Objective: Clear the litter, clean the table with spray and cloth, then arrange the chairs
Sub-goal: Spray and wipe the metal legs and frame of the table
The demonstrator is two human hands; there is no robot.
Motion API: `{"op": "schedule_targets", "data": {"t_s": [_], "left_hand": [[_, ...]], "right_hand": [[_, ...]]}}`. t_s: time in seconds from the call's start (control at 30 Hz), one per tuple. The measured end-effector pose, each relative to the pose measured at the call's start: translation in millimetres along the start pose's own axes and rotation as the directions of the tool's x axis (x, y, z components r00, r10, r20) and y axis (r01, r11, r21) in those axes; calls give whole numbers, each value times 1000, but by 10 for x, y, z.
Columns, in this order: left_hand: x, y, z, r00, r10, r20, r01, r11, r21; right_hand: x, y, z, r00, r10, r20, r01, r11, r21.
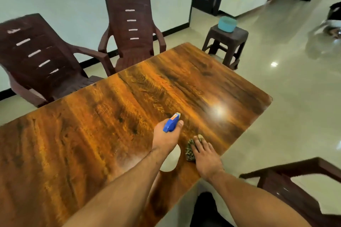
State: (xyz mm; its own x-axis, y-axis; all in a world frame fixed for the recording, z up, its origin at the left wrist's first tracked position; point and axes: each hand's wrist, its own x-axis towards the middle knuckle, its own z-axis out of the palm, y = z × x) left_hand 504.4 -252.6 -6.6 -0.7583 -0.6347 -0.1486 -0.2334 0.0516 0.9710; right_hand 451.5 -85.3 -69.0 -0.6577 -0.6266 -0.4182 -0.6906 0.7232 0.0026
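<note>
- Head view, far left: two brown chairs stand pulled back from the wooden table, probably to leave room for wiping; arranging them comes last.
- No litter shows on the tabletop, so that step looks done.
- Left hand has its fingers clamped round the spray bottle, nozzle aimed across the table.
- Right hand presses the patterned cloth flat near the table's edge, fingers spread, seemingly ready to wipe.
- Another chair sits at the right.
</note>
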Motion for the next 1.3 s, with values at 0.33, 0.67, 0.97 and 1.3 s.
{"op": "schedule_targets", "data": {"t_s": [0.33,0.67,0.97,1.3], "left_hand": [[796,449,1261,970,-88,-226,86,996,-17],[1556,645,2442,978,-66,-198,44,993,-113],[2531,1005,3806,985,-64,-162,51,995,-84],[3111,1215,4572,824,-237,-514,142,965,-219]], "right_hand": [[644,1075,-128,875,-467,130,477,877,-56],[1238,2828,-539,980,-152,126,152,988,8],[2349,4580,-836,999,-7,43,4,997,74],[3247,5120,-1092,838,-543,56,544,839,-18]]}}
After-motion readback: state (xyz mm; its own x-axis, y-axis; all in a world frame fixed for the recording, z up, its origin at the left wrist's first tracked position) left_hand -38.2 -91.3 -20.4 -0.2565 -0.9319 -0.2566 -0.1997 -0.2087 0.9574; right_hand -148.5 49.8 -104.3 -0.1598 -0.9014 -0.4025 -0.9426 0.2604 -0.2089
